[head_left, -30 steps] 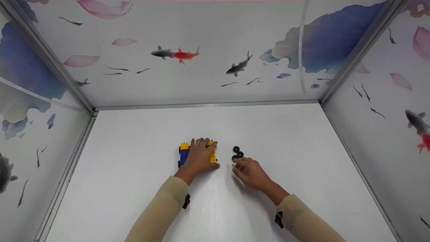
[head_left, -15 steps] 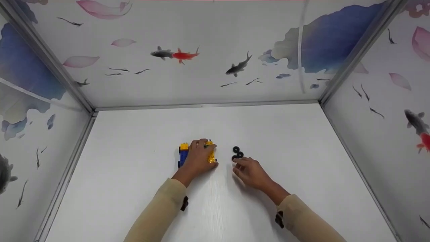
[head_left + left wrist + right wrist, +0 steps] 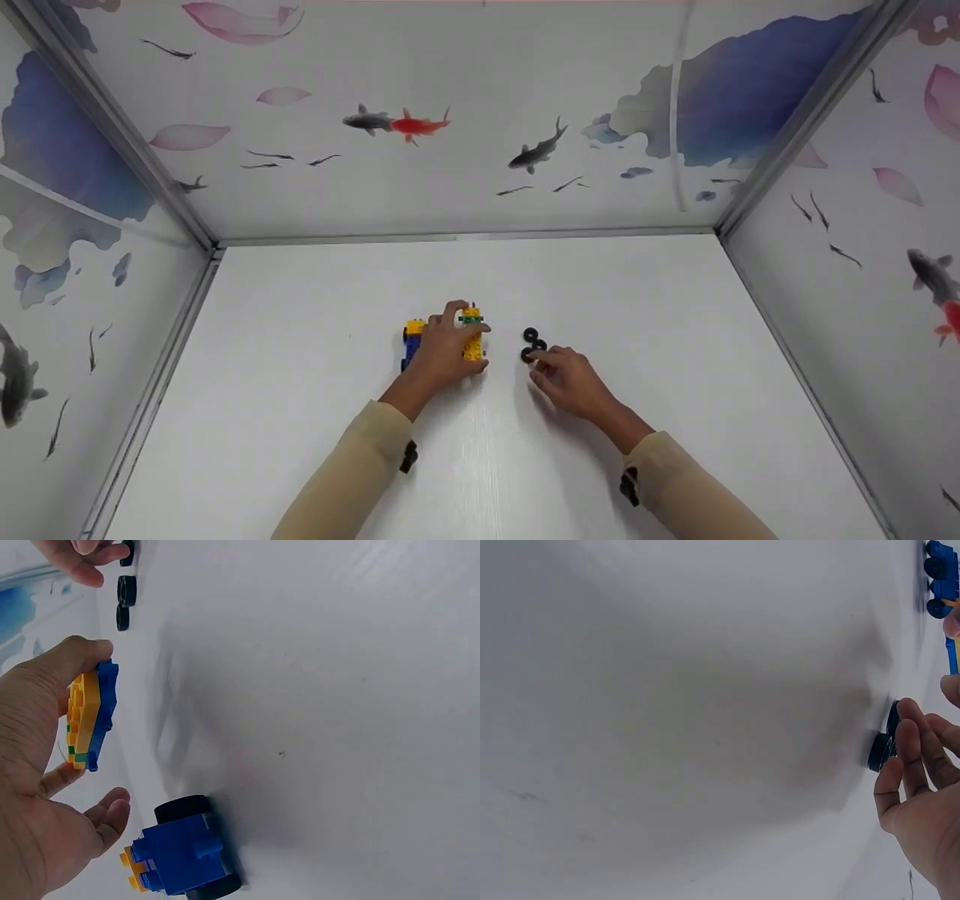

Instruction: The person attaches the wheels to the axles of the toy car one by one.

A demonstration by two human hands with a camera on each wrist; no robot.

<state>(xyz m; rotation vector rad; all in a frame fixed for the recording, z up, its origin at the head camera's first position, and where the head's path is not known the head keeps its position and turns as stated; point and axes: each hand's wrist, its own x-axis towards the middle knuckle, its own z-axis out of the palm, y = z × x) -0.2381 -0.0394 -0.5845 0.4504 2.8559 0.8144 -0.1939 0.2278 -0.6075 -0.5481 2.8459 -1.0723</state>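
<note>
My left hand grips a toy-brick chassis, yellow on top with a green piece near its far end. In the left wrist view the blue underside of the chassis shows, raised off the table, with the thumb at one end. Beside that hand stands a toy-brick car, blue with yellow bricks and black wheels, partly hidden by the hand in the head view. To the right lie three small black wheels. My right hand has its fingertips at the nearest wheel, fingers loosely bent.
The white tabletop is bounded by a back wall and side walls printed with fish and petals. Metal strips run along the wall edges.
The left hand's fingers have spread and shifted, so more of the yellow and green chassis shows. The right hand has drawn slightly right, still at the wheels. The head view has shifted a little.
</note>
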